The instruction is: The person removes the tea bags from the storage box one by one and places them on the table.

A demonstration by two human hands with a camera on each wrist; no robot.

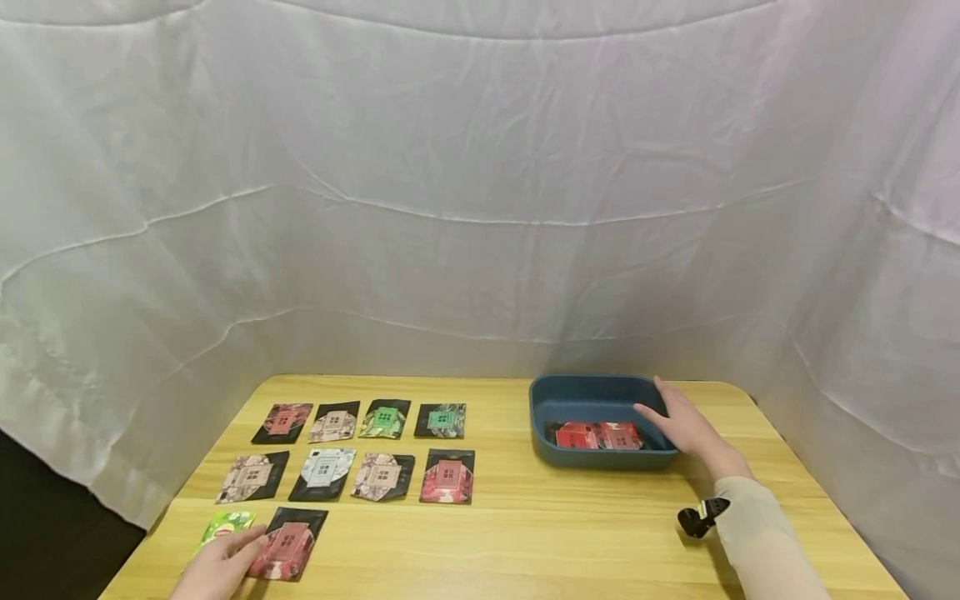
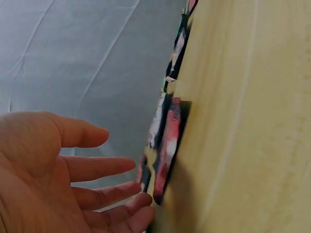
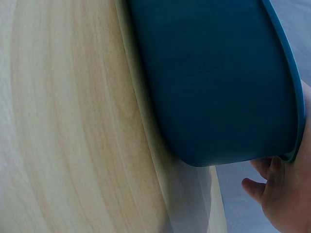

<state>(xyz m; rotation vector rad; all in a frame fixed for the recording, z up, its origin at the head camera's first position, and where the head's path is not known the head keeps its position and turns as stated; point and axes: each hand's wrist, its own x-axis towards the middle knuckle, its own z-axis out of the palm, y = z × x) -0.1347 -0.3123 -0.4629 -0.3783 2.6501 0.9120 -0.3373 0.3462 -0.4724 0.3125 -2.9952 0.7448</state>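
Note:
In the head view my left hand (image 1: 221, 567) is at the front left, beside a black and red sachet (image 1: 288, 544). Its fingers reach the sachet's left edge but are not curled round it; the left wrist view shows them spread and loosely extended. Partly behind that hand lies a green and yellow sachet (image 1: 227, 523). My right hand (image 1: 684, 419) holds the right end of a blue bin (image 1: 609, 458), thumb over the rim and fingers along the outside. Red sachets (image 1: 598, 435) lie inside the bin.
Several flat sachets lie in rows on the wooden table (image 1: 525, 542), among them a white one (image 1: 324, 472), a green one (image 1: 386, 418) and a red one (image 1: 447, 477). Pale curtains (image 1: 480, 250) hang behind and at the sides. A black wrist device (image 1: 701, 517) sits by my right sleeve.

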